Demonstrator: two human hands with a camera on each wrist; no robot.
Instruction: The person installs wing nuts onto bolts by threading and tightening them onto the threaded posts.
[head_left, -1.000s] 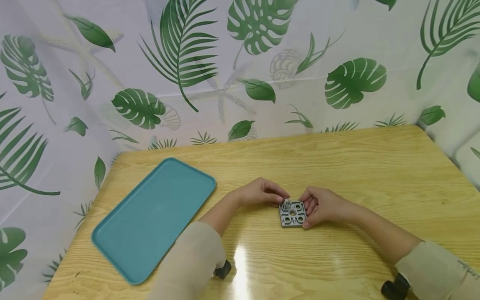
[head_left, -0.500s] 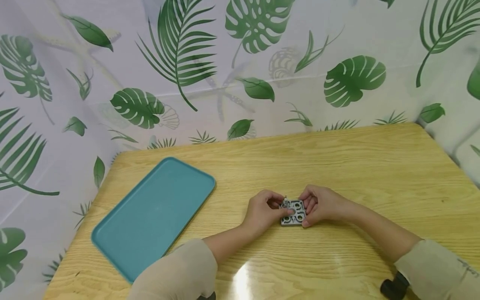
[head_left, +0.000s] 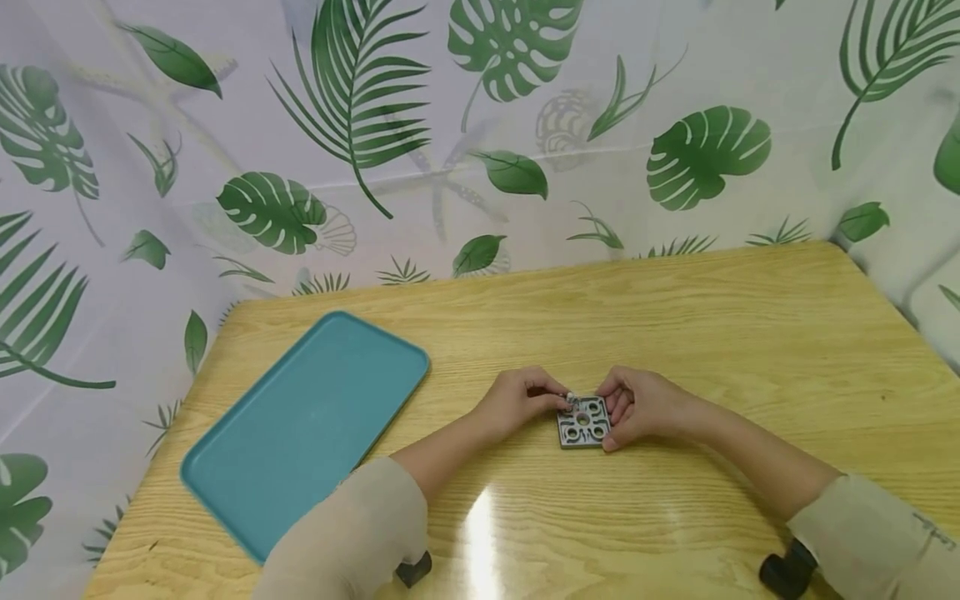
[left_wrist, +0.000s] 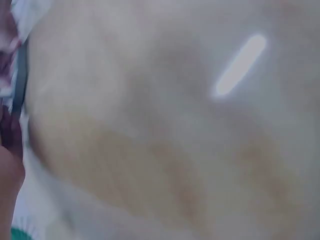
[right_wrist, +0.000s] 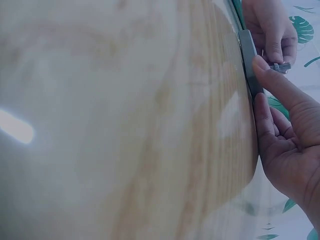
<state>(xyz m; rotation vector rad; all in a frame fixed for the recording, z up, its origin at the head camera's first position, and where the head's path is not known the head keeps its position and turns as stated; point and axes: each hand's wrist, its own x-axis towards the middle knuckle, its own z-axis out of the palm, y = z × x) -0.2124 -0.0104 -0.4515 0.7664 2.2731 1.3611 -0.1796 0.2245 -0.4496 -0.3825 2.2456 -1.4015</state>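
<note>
A square grey metal plate [head_left: 585, 441] with round holes and curved slots is held close over the table. My right hand [head_left: 648, 408] grips it by the right edge, thumb at the near corner and fingers behind. At the far left corner stands a small silvery screw-like part [right_wrist: 281, 66], which the thumb and fingertips of my left hand [head_left: 517, 404] pinch. In the right wrist view the plate [right_wrist: 250, 57] shows edge-on, with the right thumb across it. Only a sliver of the plate [left_wrist: 20, 80] shows at the left border of the left wrist view.
A blue-green rectangular tray [head_left: 307, 433] lies on the left of the wooden table [head_left: 712, 333], partly covered by the left sleeve [head_left: 352, 533]. Behind the table hangs a leaf-patterned cloth [head_left: 420, 100].
My left thumb came over the plate half a second ago and has drawn back to the small part at the corner. The right hand and plate hold nearly the same place.
</note>
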